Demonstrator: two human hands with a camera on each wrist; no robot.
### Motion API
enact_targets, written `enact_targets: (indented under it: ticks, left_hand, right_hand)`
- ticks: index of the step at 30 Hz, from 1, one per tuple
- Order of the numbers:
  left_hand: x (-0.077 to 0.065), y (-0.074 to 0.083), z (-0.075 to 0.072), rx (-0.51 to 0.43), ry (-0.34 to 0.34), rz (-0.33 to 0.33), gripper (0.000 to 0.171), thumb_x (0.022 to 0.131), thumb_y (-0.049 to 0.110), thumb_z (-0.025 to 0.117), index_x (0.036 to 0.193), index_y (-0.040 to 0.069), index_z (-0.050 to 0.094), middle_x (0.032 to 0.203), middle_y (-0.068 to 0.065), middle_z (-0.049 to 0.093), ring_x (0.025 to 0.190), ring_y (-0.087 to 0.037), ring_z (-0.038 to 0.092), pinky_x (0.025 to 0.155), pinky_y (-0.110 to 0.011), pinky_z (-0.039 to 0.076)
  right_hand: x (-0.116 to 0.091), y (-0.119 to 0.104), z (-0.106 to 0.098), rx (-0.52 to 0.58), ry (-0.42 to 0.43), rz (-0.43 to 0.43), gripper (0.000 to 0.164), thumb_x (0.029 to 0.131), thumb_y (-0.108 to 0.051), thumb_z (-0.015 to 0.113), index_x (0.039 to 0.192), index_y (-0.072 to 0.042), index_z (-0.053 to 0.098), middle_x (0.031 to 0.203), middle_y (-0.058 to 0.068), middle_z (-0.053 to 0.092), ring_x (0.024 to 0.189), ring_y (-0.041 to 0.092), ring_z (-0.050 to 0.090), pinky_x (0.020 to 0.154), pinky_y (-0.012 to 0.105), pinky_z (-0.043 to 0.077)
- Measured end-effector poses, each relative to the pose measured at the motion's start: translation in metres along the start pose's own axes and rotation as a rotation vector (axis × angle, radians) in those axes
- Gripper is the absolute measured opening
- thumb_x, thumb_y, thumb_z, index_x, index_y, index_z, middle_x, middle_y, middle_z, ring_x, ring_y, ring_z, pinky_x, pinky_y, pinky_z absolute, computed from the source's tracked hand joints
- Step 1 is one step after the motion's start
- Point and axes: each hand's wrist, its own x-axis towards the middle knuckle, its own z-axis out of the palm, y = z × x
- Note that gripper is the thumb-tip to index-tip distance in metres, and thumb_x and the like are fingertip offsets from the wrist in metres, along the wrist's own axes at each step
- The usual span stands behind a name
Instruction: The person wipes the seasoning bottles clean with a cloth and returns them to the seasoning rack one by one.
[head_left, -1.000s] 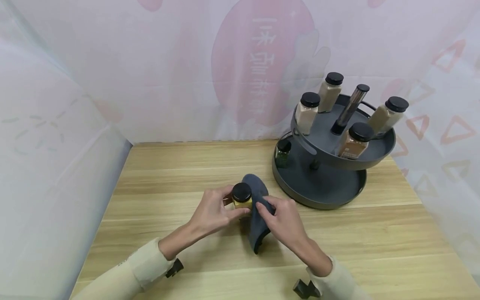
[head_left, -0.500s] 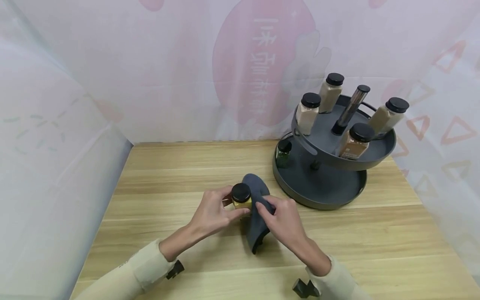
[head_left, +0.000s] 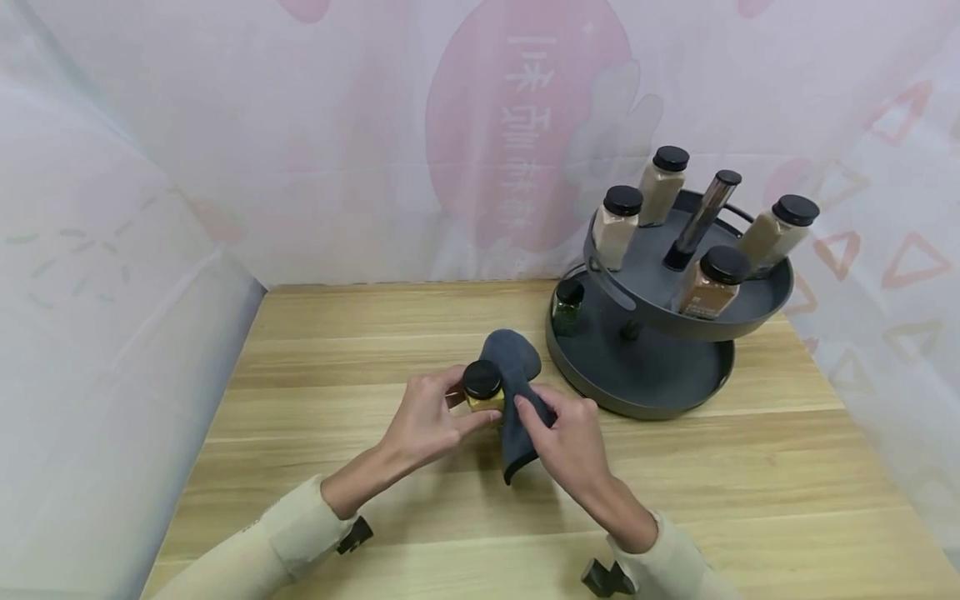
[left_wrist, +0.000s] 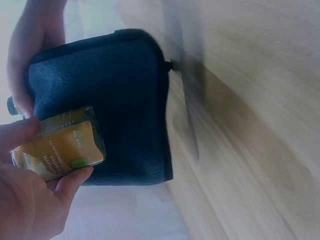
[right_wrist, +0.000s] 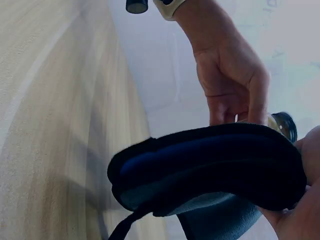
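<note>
My left hand [head_left: 426, 419] grips a small square spice jar [head_left: 485, 402] with a black lid above the table. In the left wrist view the jar [left_wrist: 62, 147] shows a yellow label that reads "Powder", the word before it partly hidden. A dark grey-blue cloth [head_left: 513, 354] with a black edge is pinched in my right hand [head_left: 573, 429]. It hangs right beside the jar, against its side. From the right wrist view, the folded cloth [right_wrist: 200, 170] hides most of the jar, leaving the black lid [right_wrist: 285, 126] in sight.
A two-tier dark grey turntable rack [head_left: 645, 392] stands at the back right. Several black-lidded jars sit on its upper tier, such as a brown one [head_left: 707, 292]. One green jar [head_left: 566, 312] is on the lower tier. The wooden table [head_left: 337, 333] meets sheeted walls.
The cloth has shifted up along the jar, its top spreading farther back and its lower end rising. My right hand stays pinched on it; the left hand and jar have barely moved.
</note>
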Motion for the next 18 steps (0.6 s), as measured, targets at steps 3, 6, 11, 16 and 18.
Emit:
enact_targets:
  ticks: [3,6,11,16,18]
  left_hand:
    - [0.001,0.002,0.0,0.011,-0.006,0.005,0.035,0.081,0.014,0.094,0.109,0.005,0.075,0.097,-0.005,0.079,0.091,-0.017,0.076,0.08,-0.038,0.065]
    - [0.0,0.005,-0.004,0.007,-0.023,0.003,0.037,0.081,0.016,0.094,0.111,0.005,0.075,0.1,-0.006,0.079,0.094,-0.018,0.077,0.081,-0.04,0.065]
    - [-0.002,0.007,-0.011,-0.04,-0.054,-0.028,0.04,0.083,0.015,0.092,0.117,0.005,0.075,0.108,-0.008,0.079,0.104,-0.024,0.077,0.087,-0.035,0.063]
    - [-0.005,0.002,-0.015,-0.053,-0.057,-0.054,0.038,0.084,0.015,0.092,0.117,0.004,0.075,0.109,-0.008,0.079,0.106,-0.026,0.077,0.089,-0.034,0.062]
    - [-0.006,-0.001,-0.016,-0.05,-0.058,-0.06,0.039,0.083,0.014,0.092,0.117,0.004,0.075,0.109,-0.008,0.079,0.105,-0.025,0.077,0.088,-0.033,0.062]
  right_hand:
    - [-0.001,0.005,0.0,-0.029,-0.044,0.03,0.007,0.096,-0.006,0.076,0.1,-0.004,0.081,0.086,0.005,0.079,0.069,0.008,0.07,0.057,0.02,0.054]
    - [-0.001,0.009,0.0,-0.039,-0.113,0.058,0.008,0.095,-0.006,0.076,0.101,-0.004,0.081,0.085,0.004,0.078,0.069,0.007,0.069,0.059,0.02,0.055]
    - [-0.001,0.017,-0.001,-0.037,-0.194,0.113,0.01,0.096,-0.008,0.076,0.104,-0.004,0.082,0.082,0.002,0.076,0.065,0.005,0.061,0.057,0.02,0.05]
    - [0.0,0.025,-0.008,-0.036,-0.181,0.15,0.01,0.097,-0.009,0.076,0.103,-0.006,0.082,0.08,0.0,0.075,0.061,0.004,0.058,0.054,0.021,0.047]
    - [0.0,0.028,-0.012,-0.04,-0.162,0.154,0.009,0.097,-0.009,0.076,0.103,-0.006,0.082,0.082,0.001,0.076,0.063,0.004,0.061,0.056,0.022,0.049]
